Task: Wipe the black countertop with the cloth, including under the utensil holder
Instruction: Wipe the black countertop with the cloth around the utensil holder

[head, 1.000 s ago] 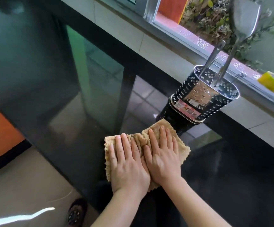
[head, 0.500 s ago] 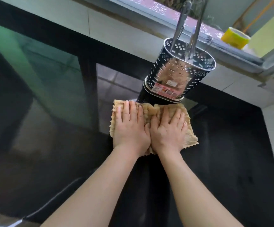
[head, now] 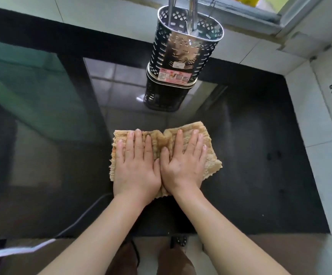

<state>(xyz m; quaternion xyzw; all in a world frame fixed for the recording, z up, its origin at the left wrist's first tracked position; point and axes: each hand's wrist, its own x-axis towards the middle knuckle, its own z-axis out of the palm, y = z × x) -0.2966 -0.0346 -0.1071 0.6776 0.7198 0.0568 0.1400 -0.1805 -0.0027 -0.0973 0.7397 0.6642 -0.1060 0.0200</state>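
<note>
Left hand [head: 136,167] and right hand [head: 184,162], fingers spread flat, press the tan cloth [head: 210,161] onto the glossy black worktop [head: 260,155]; beyond, apart, stands the perforated utensil holder [head: 183,54], before a tiled ledge [head: 101,14] and window frame [head: 260,10].

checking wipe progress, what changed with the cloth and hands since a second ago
Both hands, left hand and right hand, have slid the cloth back toward the person, away from the utensil holder. Earlier the cloth's far edge was right at the holder's base; now bare black countertop shows between them. Nothing was grasped or released: palms stay flat, side by side, on the cloth. The holder stays upright by the wall.
</note>
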